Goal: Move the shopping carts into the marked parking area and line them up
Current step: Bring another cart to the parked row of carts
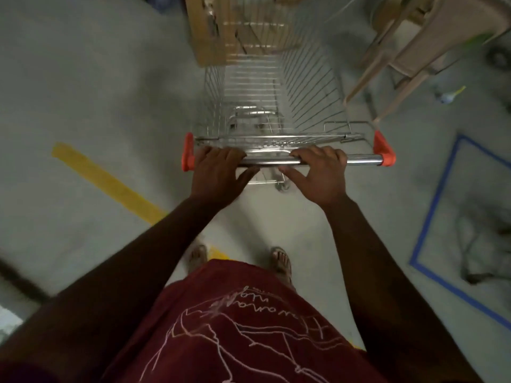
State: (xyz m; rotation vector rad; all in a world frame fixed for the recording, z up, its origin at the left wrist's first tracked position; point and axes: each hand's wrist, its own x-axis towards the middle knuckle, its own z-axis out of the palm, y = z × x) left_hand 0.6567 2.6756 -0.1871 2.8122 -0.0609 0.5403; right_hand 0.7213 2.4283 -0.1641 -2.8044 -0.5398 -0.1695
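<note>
A silver wire shopping cart [304, 87] stands straight in front of me, its basket empty. Its chrome handle bar [362, 161] has orange end caps. My left hand [218, 172] grips the bar near the left cap. My right hand [320, 175] grips the bar right of centre, thumb stretched under it. A yellow tape line [110, 181] runs diagonally across the grey floor at my left, passing under my feet. A blue tape outline [434, 205] marks a rectangle on the floor at my right.
A cardboard box [221, 31] stands ahead, against the cart's left front. A beige plastic chair [414, 48] stands at the upper right, close to the cart's right side. Dark cables [481, 244] lie inside the blue outline. The view is blurred.
</note>
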